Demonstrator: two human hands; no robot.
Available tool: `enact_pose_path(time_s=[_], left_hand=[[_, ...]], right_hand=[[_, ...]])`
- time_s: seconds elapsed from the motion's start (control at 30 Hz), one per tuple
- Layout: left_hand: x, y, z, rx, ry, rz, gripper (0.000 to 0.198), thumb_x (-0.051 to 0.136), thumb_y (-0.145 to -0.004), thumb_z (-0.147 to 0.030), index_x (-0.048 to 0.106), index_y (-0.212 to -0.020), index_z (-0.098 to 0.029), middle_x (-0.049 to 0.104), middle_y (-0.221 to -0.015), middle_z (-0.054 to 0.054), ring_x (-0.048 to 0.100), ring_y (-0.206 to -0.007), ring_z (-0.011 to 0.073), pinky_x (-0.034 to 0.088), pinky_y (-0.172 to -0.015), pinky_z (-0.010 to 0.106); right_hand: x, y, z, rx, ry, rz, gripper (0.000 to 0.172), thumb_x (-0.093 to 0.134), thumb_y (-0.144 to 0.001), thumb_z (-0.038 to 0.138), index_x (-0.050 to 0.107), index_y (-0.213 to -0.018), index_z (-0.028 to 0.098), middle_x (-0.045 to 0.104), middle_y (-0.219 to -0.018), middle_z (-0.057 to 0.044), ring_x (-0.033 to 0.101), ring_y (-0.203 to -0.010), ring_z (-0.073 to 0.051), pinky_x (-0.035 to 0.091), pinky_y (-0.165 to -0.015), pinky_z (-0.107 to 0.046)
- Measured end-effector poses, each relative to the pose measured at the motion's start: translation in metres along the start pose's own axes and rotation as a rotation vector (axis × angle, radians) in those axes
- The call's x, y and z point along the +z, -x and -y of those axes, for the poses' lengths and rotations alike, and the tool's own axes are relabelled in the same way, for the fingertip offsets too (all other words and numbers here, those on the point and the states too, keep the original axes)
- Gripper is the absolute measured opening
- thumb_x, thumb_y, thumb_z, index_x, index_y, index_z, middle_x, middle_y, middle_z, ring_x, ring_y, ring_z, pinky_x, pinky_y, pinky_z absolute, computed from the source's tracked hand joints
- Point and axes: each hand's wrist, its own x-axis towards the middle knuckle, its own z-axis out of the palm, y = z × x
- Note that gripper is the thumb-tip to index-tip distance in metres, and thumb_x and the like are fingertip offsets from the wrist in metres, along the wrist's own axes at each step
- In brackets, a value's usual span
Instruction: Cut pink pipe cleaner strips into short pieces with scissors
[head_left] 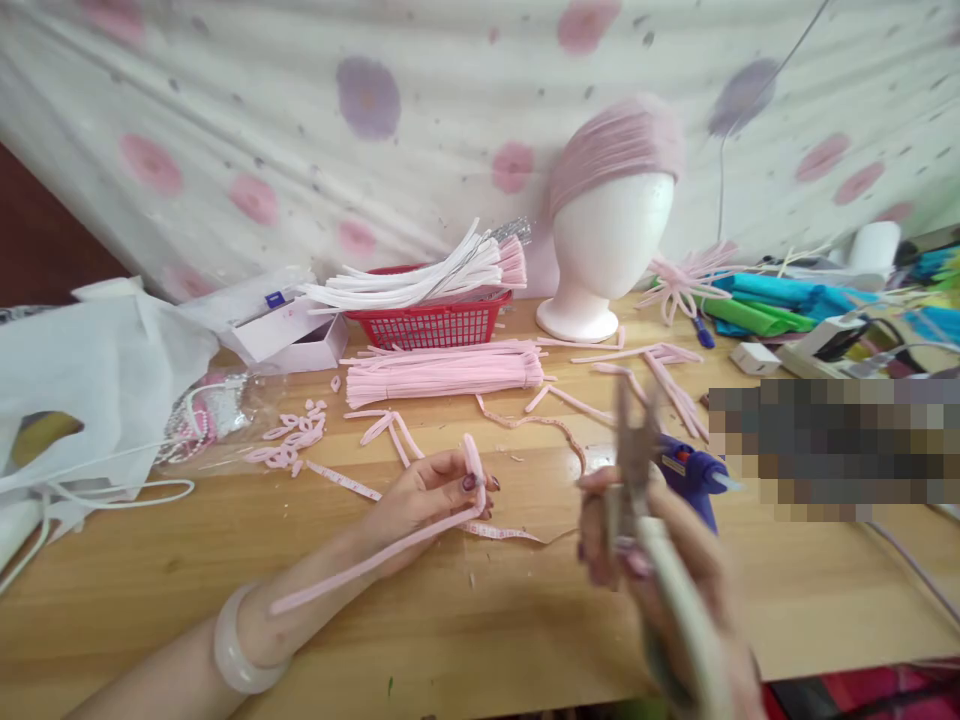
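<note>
My left hand (431, 495) pinches a pink pipe cleaner (390, 547) between thumb and fingertips. One end of it is bent into a short upright loop, and the long tail lies back across my wrist. In my right hand (675, 560) are cream-handled scissors (637, 450), smeared by motion, blades pointing up and away and apparently apart. The scissors are to the right of the pipe cleaner, not touching it. Beneath my left hand a measuring tape (502, 531) runs over the wooden table (525, 620).
Behind my hands lie a pink pipe cleaner bundle (446, 374) and a red basket (427, 326) of white ones. A foam head (609, 235) stands behind. A blue glue gun (690, 475) is beside my right hand. Small pink loops (294, 435) and a white bag (97, 370) are left.
</note>
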Motion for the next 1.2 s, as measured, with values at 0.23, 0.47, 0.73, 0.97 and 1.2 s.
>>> enact_pose_path(time_s=[0.23,0.47,0.73,0.97,1.2], left_hand=[[0.002,0.000,-0.005,0.037,0.113,0.080,0.020,0.083,-0.069,-0.025,0.072,-0.084,-0.018,0.073,-0.090,0.004,0.068,-0.080,0.0147,0.052,-0.083,0.030],[0.012,0.009,-0.008,0.036,0.088,0.092,0.021,0.082,-0.071,-0.028,0.073,-0.086,-0.016,0.074,-0.088,0.005,0.069,-0.086,0.0207,0.053,-0.082,0.035],[0.011,0.007,-0.006,0.048,0.078,0.129,0.019,0.083,-0.068,-0.027,0.072,-0.079,-0.016,0.071,-0.075,0.003,0.065,-0.070,0.0138,0.050,-0.072,0.026],[0.011,0.008,-0.007,0.024,0.070,0.120,0.027,0.085,-0.065,-0.032,0.070,-0.078,-0.015,0.068,-0.072,0.002,0.063,-0.067,0.0124,0.049,-0.069,0.025],[0.008,0.006,-0.006,0.022,0.034,0.098,0.031,0.086,-0.063,-0.033,0.071,-0.082,-0.014,0.069,-0.075,0.003,0.065,-0.070,0.0142,0.051,-0.070,0.027]], right_hand=[[0.026,-0.008,0.005,-0.165,0.336,0.189,0.028,0.062,-0.085,0.030,0.065,-0.110,0.019,0.068,-0.070,-0.001,0.059,-0.053,-0.014,0.048,-0.050,-0.022],[0.029,-0.006,0.010,-0.258,0.419,0.188,0.026,0.057,-0.085,0.027,0.063,-0.108,0.017,0.063,-0.059,0.002,0.054,-0.044,-0.012,0.042,-0.045,-0.022],[0.033,0.000,0.007,-0.304,0.451,0.172,0.024,0.057,-0.087,0.028,0.062,-0.108,0.019,0.066,-0.062,0.001,0.058,-0.046,-0.012,0.042,-0.047,-0.020],[0.034,0.001,0.005,-0.329,0.504,0.162,0.022,0.057,-0.088,0.030,0.064,-0.105,0.017,0.062,-0.058,0.002,0.055,-0.044,-0.011,0.041,-0.045,-0.020],[0.036,0.000,0.005,-0.374,0.520,0.129,0.023,0.055,-0.089,0.030,0.065,-0.103,0.014,0.056,-0.053,0.003,0.052,-0.042,-0.011,0.039,-0.044,-0.019]])
